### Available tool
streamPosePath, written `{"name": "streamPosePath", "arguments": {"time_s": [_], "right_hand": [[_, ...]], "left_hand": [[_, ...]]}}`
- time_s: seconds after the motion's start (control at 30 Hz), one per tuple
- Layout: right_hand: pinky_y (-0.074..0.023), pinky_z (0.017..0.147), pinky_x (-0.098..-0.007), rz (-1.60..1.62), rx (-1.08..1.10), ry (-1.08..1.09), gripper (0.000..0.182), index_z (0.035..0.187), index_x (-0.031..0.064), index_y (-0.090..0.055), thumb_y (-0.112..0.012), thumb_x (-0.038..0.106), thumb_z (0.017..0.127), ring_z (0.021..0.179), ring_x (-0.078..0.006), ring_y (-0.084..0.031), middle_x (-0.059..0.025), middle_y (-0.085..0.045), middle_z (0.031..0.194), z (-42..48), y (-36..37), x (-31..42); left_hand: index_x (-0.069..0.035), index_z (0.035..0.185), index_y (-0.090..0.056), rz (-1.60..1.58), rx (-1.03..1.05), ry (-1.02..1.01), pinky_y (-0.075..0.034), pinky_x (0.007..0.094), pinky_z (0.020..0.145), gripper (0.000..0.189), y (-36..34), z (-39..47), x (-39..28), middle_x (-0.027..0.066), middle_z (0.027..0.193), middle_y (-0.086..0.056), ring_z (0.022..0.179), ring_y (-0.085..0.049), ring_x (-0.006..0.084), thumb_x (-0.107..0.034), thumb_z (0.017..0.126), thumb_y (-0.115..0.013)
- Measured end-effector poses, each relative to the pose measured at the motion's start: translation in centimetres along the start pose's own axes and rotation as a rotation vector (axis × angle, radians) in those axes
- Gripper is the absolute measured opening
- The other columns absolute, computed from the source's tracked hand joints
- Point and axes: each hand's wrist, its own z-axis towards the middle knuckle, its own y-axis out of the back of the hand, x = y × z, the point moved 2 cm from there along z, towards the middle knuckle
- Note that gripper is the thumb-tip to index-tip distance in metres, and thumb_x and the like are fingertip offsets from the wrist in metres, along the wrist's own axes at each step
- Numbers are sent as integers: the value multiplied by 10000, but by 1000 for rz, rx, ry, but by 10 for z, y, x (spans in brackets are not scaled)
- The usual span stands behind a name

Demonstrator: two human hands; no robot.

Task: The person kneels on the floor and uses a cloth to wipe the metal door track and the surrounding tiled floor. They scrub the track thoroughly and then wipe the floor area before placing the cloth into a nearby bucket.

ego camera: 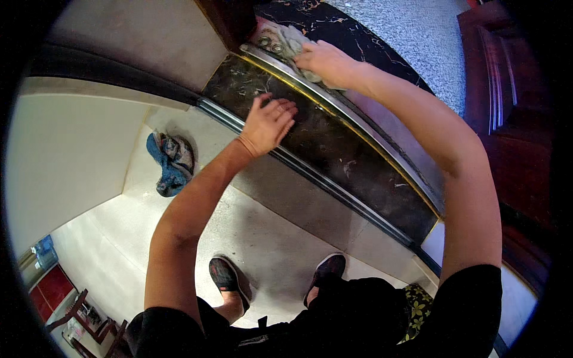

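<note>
My right hand (330, 64) presses a grey-green cloth (293, 40) onto a ledge beyond the curved metal strip (358, 126), near the foot of a dark red wooden frame. Small round metal pieces (271, 44) show beside the cloth, left of my fingers. Over the dark marble threshold (349, 165), between that strip and a straight metal track (313, 178), my left hand (269, 124) is spread with nothing in it. Whether it touches the marble I cannot tell. A crumpled blue and grey cloth (171, 163) lies on the pale floor to the left.
A dark red panelled wooden door (506, 89) stands at the right. Behind the ledge is a black marble border (380, 53), then a speckled grey floor surface. Wooden furniture (85, 317) is at the lower left. My shoes rest on the pale tiled floor (268, 250).
</note>
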Motion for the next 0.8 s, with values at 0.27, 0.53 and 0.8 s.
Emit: {"name": "streamPosePath", "arguments": {"time_s": [0.27, 0.53, 0.8], "right_hand": [[-407, 950, -403, -203, -8, -53, 334, 1154, 90, -662, -565, 160, 843, 1249, -194, -453, 10, -568, 1345, -91, 11, 42], [-387, 937, -389, -175, 152, 7, 357, 1198, 100, -642, -567, 163, 855, 1235, -185, -445, 13, -522, 1401, -147, 16, 44], [-386, 895, -362, -252, 227, 58, 344, 1146, 150, -698, -608, 158, 814, 1211, -171, -445, 30, -494, 1438, -225, 14, 54]], "left_hand": [[-83, 1079, -629, 21, -44, 29, -344, 490, 1012, 215, -7, 27, -2, 62, 1074, -630, 1061, -577, 227, -135, 871, -624], [-97, 1130, -610, 17, 42, -16, -345, 502, 1015, 360, -11, 35, -10, 58, 1144, -614, 1106, -571, 251, -49, 774, -629], [-106, 1201, -581, 90, 11, 29, -331, 503, 1028, 375, -18, 55, -13, 78, 1253, -564, 1192, -516, 266, -91, 827, -601]]}}
